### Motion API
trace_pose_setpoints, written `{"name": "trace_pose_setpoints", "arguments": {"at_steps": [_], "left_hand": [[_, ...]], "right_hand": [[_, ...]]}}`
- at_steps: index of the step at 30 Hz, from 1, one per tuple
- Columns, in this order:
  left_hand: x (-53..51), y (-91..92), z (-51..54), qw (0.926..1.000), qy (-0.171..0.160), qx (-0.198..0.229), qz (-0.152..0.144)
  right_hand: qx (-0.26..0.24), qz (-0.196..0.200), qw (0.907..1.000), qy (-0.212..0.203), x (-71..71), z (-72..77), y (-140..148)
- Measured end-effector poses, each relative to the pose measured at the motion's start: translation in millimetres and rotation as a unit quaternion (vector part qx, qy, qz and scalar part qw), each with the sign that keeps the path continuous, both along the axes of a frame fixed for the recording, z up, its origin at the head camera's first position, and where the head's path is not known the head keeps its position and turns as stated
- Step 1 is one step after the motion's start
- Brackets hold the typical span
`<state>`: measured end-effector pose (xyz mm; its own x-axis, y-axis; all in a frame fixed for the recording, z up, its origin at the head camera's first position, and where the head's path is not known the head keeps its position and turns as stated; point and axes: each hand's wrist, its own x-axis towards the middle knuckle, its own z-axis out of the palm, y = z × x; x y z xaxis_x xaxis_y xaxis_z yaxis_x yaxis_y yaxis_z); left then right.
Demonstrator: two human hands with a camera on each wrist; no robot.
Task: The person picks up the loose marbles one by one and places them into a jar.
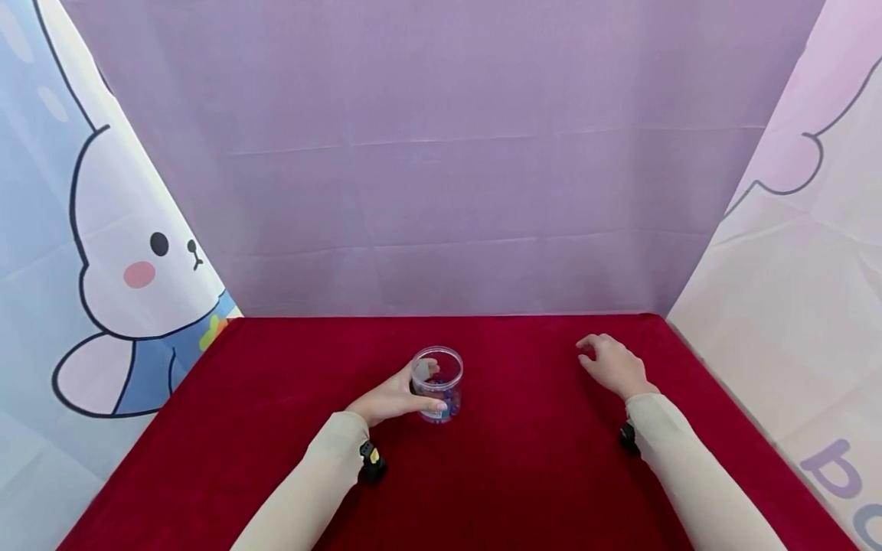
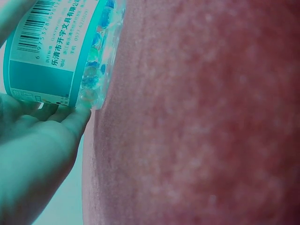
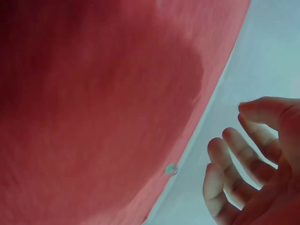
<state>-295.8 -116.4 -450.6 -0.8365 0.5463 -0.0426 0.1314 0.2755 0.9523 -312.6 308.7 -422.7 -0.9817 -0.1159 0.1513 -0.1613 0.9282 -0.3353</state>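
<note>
A clear, lidless plastic jar stands upright near the middle of the red table. My left hand grips it from the left, with the thumb across the near side and the fingers round the far side. Up close in the left wrist view, the jar's label carries a barcode and Chinese print. Small translucent coloured pieces show through the wall, many of them blue. Over the table's right part hovers my right hand, fingers loosely bent, with nothing visible between them. Close to it in the right wrist view is a small greenish translucent piece.
Red cloth covers the table. A purple curtain hangs along the back edge. Printed cloth panels flank both sides, the left one with a white cartoon animal. The small greenish piece lies by the table's edge.
</note>
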Motion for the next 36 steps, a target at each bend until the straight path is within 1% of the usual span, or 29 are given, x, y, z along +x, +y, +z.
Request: {"name": "trace_pose_setpoints", "arguments": {"at_steps": [5,12,16,19,27,36], "left_hand": [[0.6,0.3,0.3,1.0000,0.001,-0.001,0.000],[-0.6,-0.4,-0.6,1.0000,-0.003,0.001,-0.002],[-1.4,-1.1,-1.4,1.0000,-0.003,0.001,-0.005],[-1.0,-1.0,0.1,1.0000,-0.002,0.002,-0.005],[0.6,-0.5,1.0,1.0000,-0.002,0.001,-0.002],[1.7,-1.0,1.2,1.0000,0.001,0.001,-0.001]], "right_hand": [[0.002,-0.013,0.9992,-0.038,-7.0,0.5,16],[-0.012,-0.004,0.9984,-0.055,-13.1,0.6,29],[-0.004,-0.015,0.9967,-0.080,-19.2,-1.4,35],[0.005,-0.026,0.9951,-0.095,-25.3,-1.6,40],[0.014,-0.042,0.9933,-0.106,-33.2,1.7,45],[0.017,-0.064,0.9900,-0.125,-42.5,-6.0,48]]}}
